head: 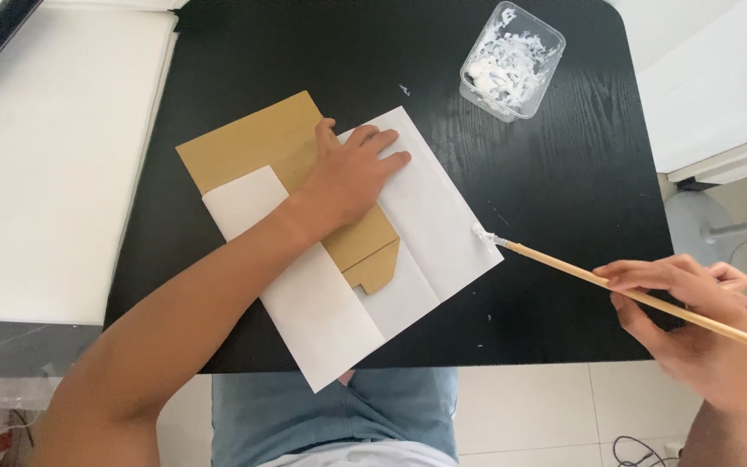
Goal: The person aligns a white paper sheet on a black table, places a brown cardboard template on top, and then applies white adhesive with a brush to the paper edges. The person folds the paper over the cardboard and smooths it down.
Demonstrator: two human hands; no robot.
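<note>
Left hand (352, 177) lies flat and spread, palm down, pressing the white folded paper sheet (417, 225) and the tan cardboard piece (261, 143) beneath it against the black wood-grain table (564, 173), near the middle of the table. It grips nothing; it only bears down. Right hand (693, 316), out past the table's right edge near its front corner, is curled around the long thin wooden brush handle (633, 294), pinched between thumb and fingers. The brush's white-loaded tip (483, 233) touches the right edge of the paper.

A clear plastic tub of white paste (512, 60) stands near the table's far right corner, well apart from the paper. Small white flecks already dot the table between tub and sheet.

Judged from this, the risks are plain. Paste could run past the paper's edge onto the black tabletop, since the tip sits right at the border. The pressing hand covers only the upper part, so the unweighted front corner, which overhangs the table's front edge, could shift or lift under the brush stroke. The long handle, held far from the tip, gives loose control.
</note>
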